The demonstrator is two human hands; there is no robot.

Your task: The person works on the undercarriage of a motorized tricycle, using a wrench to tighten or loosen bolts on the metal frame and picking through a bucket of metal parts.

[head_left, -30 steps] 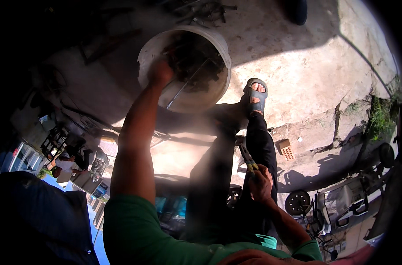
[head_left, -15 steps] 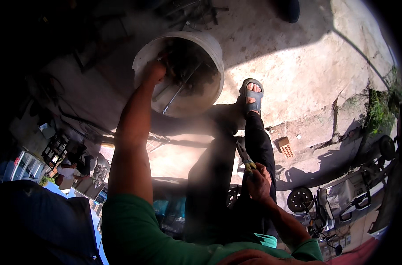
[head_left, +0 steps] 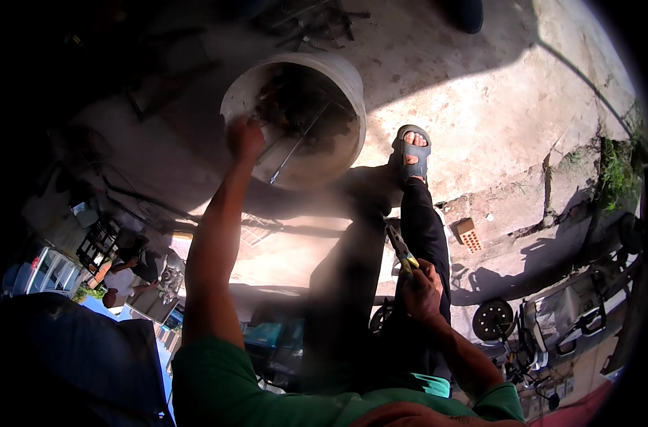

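A white bucket (head_left: 347,75) stands on the ground at the upper middle, its inside dark with material I cannot make out. One thin metal rod (head_left: 290,155) leans in it, running from the dark middle to the near wall. My left hand (head_left: 246,139) is at the bucket's left side, fingers curled closed; what they hold, if anything, is too dark to name. Low over my right leg, my right hand (head_left: 422,290) grips pliers (head_left: 404,255) by their yellow-green handles. Their jaws point up and left, away from the bucket's contents.
My sandalled foot (head_left: 413,151) is right of the bucket. A perforated brick (head_left: 470,235) lies on the ground beyond my leg. Dark metal pieces (head_left: 313,21) lie behind the bucket. A motorbike-like vehicle (head_left: 527,331) is at lower right; another person (head_left: 121,281) is at far left.
My left hand has drawn back from inside the bucket toward its left rim. My right hand keeps its hold on the pliers. The whole view has shifted slightly.
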